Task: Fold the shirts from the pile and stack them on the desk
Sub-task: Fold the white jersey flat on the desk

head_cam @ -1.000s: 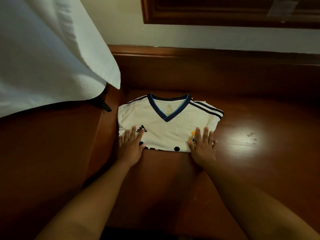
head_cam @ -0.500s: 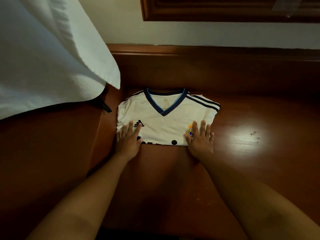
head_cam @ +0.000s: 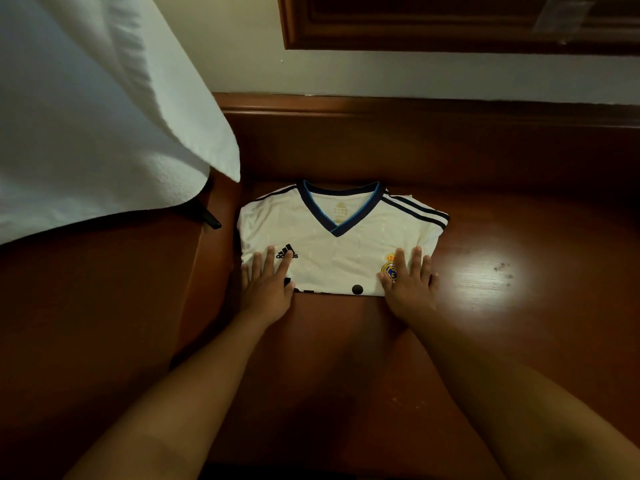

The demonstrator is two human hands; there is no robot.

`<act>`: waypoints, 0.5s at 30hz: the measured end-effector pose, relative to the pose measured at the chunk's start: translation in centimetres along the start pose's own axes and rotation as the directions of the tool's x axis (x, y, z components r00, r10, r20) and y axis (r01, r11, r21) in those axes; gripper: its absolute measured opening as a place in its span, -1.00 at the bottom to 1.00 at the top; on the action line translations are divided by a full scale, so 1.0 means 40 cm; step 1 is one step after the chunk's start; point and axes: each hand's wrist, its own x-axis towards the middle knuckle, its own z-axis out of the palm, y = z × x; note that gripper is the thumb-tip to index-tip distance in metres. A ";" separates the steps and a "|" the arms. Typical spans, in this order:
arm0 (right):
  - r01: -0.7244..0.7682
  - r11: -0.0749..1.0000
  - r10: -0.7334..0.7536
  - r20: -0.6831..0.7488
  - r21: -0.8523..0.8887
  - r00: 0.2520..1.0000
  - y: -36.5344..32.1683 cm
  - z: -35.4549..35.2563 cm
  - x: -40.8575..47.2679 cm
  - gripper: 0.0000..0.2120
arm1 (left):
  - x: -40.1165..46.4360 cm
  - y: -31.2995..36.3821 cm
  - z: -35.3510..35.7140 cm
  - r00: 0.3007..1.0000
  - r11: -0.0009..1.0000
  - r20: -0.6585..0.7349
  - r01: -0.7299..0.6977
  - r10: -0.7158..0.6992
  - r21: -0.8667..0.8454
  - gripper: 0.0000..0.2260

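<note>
A white cloth [head_cam: 90, 112] fills the far left, draping down over the left part of the wooden surface [head_cam: 346, 358], and a small dark object [head_cam: 209, 218] pokes out from under its lower edge (too dim to tell what it is). Just right of that lies the folded shirt [head_cam: 341, 251], a white jersey with a dark blue V-neck collar, dark stripes on its right shoulder, a black logo on its left chest and a round crest on its right chest. It rests flat on the surface, its collar toward the far side, close to the raised wooden back ledge [head_cam: 415, 116].

The left hand [head_cam: 268, 289] lies flat on the shirt's near left corner, fingers straight and slightly spread, fingertips reaching the black logo. The right hand [head_cam: 408, 284] lies flat on the near right corner in the same way, fingers extended and covering part of the crest, its outer fingers at the shirt's right edge. Neither hand grips the fabric; both press down on it with open palms.

Further right, a bright patch of reflected light [head_cam: 485, 275] shines on the surface, with a few small dark marks in it. Above, on the pale wall, hangs a dark wooden frame [head_cam: 450, 26].
</note>
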 end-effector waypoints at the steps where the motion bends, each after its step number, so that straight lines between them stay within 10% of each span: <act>1: 0.007 1.000 -0.007 0.003 0.009 1.000 0.001 -0.002 0.004 -0.33 | -0.002 0.003 0.004 1.000 1.000 -0.028 0.004 -0.004 -0.001 -0.41; 15: 0.076 0.997 -0.077 0.057 0.022 0.995 0.030 -0.054 0.012 -0.38 | -0.011 0.012 -0.002 0.998 0.997 0.050 0.037 -0.034 -0.065 -0.33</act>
